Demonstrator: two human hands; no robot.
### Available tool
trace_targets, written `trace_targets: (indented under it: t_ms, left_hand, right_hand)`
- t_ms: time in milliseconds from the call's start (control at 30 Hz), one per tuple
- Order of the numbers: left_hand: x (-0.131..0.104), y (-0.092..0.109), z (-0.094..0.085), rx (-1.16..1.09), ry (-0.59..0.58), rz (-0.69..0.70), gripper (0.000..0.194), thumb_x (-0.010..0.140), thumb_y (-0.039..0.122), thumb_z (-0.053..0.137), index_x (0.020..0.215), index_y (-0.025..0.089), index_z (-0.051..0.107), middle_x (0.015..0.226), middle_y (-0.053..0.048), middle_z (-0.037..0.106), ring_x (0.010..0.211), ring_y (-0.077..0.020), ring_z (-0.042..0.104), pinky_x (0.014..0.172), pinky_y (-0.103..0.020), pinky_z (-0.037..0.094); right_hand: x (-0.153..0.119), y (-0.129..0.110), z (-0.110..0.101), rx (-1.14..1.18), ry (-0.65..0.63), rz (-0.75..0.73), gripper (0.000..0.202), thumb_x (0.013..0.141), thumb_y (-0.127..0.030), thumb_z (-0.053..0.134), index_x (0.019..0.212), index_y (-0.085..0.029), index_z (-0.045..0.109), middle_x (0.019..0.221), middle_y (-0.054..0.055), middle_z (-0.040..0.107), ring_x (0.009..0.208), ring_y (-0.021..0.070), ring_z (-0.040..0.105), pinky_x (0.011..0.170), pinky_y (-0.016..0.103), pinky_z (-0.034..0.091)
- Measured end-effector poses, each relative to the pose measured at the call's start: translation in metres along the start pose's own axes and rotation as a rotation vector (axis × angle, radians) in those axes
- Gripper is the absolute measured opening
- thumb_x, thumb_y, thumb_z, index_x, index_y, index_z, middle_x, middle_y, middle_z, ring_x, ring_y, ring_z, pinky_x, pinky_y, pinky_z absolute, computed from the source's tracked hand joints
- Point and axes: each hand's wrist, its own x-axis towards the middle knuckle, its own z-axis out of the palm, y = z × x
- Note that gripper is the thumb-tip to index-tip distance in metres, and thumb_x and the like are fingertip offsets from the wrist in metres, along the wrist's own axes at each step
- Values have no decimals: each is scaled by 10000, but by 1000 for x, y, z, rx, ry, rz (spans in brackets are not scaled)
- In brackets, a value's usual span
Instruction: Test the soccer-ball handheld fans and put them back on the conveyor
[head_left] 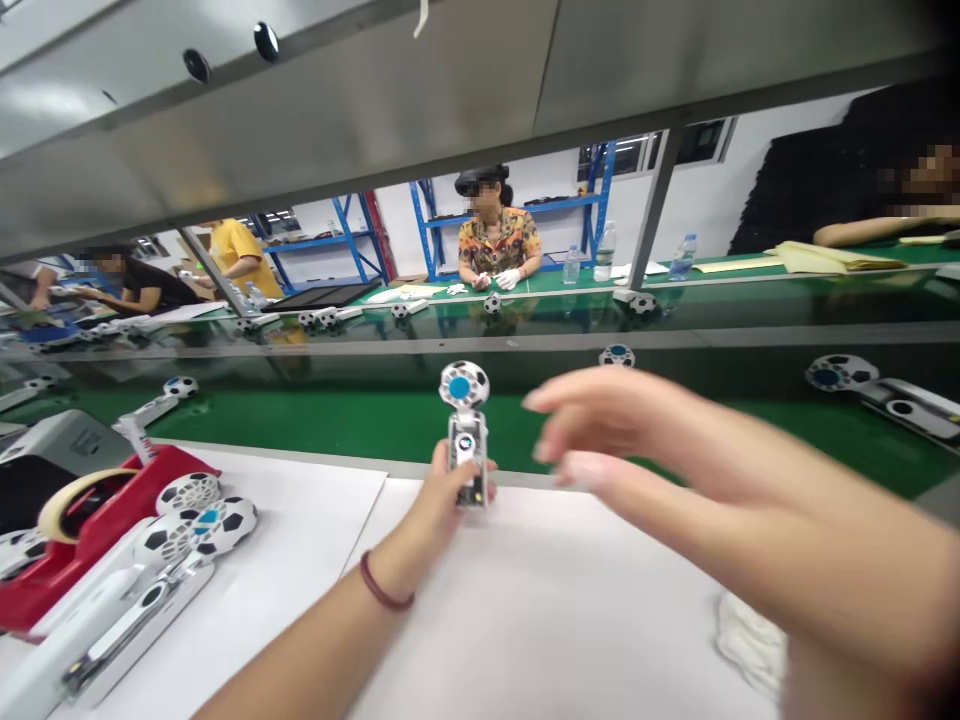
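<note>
My left hand (439,490) is wrapped round the white handle of a small handheld fan (464,385), held upright over the front edge of the white work surface. Its round head has a black-and-white football pattern and a blue centre, and the handle's inside parts are exposed. To the right of the fan, my right hand (637,440) hovers apart from it, slightly blurred. Thumb and fingers are separated there, with nothing visible between them. More football-patterned fans (225,525) lie on the white sheet at the left, one with its handle opened.
A red tape dispenser (112,520) with a tape roll stands at the left. Beyond the sheet runs a green conveyor belt (337,420) carrying more fans. A white crumpled cloth (750,640) lies at the right. Across the line, a person (499,240) sits among bottles; a metal shelf hangs overhead.
</note>
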Motion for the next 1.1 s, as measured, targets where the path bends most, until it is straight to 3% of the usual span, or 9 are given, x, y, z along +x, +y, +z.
trace_targets:
  t_ms: [67,200,333,500,633,733,833,967,1100]
  left_hand:
    - [-19,-14,17,-58,-92,-27,412,709,339,638,990,213,365,794,-20,632,536,-137,598,513,-264,472]
    - [-31,-25,28,71,-121,-64,492,662,354,692,965,214,331,748,-2,621,531,-139,602,527,-268,477]
    - [-29,-24,25,74,-163,-42,416,738,429,605,967,218,330,779,-7,612,541,-143,610,516,-268,471]
    - [-29,-26,21,-26,-216,-37,418,765,428,579,1021,214,327,813,-19,612,573,-147,616,557,-285,477]
    - [-25,-31,20,-88,-207,-73,444,742,410,609,1029,224,325,790,-16,615,553,-155,607,511,-279,467]
    - [-23,-30,19,-124,-141,-95,480,703,422,635,1021,224,336,785,-24,620,531,-165,601,475,-277,454]
    - [-22,-27,19,-150,-76,-90,487,679,411,653,1001,221,341,778,-22,620,530,-162,598,501,-290,461]
    - [-23,-25,20,-157,-82,-77,491,688,410,647,1021,234,332,775,-12,613,536,-169,600,505,-304,465]
    - [-23,-26,19,-145,-90,-84,500,688,415,646,1030,241,324,768,-8,609,533,-172,597,484,-303,463]
  right_hand:
    - [25,13,19,305,-155,27,362,846,-279,516,1203,-315,468,1033,26,594,905,192,616,756,335,529]
    - [61,54,48,738,-89,168,400,840,-308,530,1221,-282,409,1211,56,513,997,190,602,855,360,489]
    - [64,64,55,798,-32,176,308,838,-300,532,1138,-250,480,1228,56,506,1010,194,598,868,352,468]
    - [62,60,48,832,-38,118,248,802,-285,555,1041,-217,553,1054,40,593,902,169,623,790,300,478]
    - [68,76,44,987,212,29,193,742,-258,566,925,-201,563,793,-7,597,678,97,582,602,209,442]
    - [72,104,49,977,406,-12,171,722,-249,555,886,-202,555,708,-33,545,601,69,505,566,193,400]
    - [71,138,62,921,504,109,219,710,-280,579,923,-236,552,732,-50,529,617,59,487,568,172,382]
    - [65,162,84,959,329,306,294,720,-388,602,940,-195,577,825,14,590,715,125,566,593,219,433]
    - [56,154,98,1024,82,351,425,779,-540,507,920,-149,594,832,69,623,708,168,589,582,265,465]
